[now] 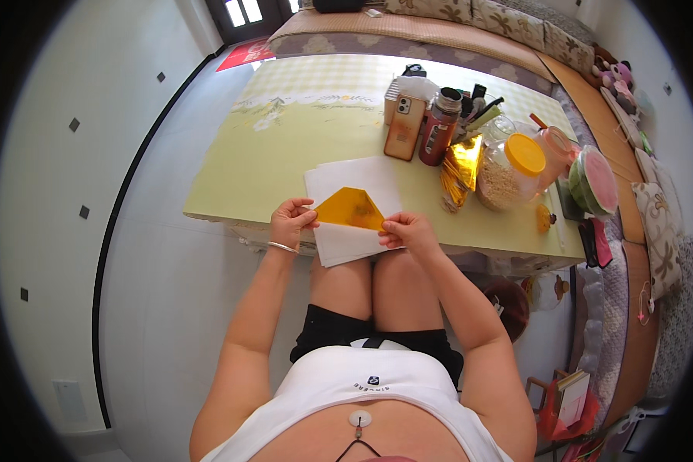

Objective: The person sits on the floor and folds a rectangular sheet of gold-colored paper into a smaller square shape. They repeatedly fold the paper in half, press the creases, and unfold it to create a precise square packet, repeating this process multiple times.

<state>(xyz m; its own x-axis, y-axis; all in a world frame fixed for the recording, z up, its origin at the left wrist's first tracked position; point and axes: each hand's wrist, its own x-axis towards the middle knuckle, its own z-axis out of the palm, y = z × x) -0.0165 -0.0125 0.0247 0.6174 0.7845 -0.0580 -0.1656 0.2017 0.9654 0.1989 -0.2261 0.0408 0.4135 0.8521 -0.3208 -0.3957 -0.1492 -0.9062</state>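
Note:
A folded piece of shiny gold paper [349,208], wide at the bottom and narrowing to a flat top, is stretched between my two hands. My left hand [291,221] pinches its left corner between thumb and fingers. The right corner is pinched the same way by my right hand [410,231]. Beneath the gold paper lie white sheets [354,171], which stick out past the table's near edge above my thighs. More gold foil sheets [462,169] lie in a pile to the right, beside the jar.
On the right of the yellow-green table [246,165] stand a phone [405,127], a dark red bottle [440,127], a yellow-lidded jar [508,173] of grains and a cut watermelon [593,181]. A small yellow toy [545,219] sits near the edge. A long sofa [408,35] runs behind.

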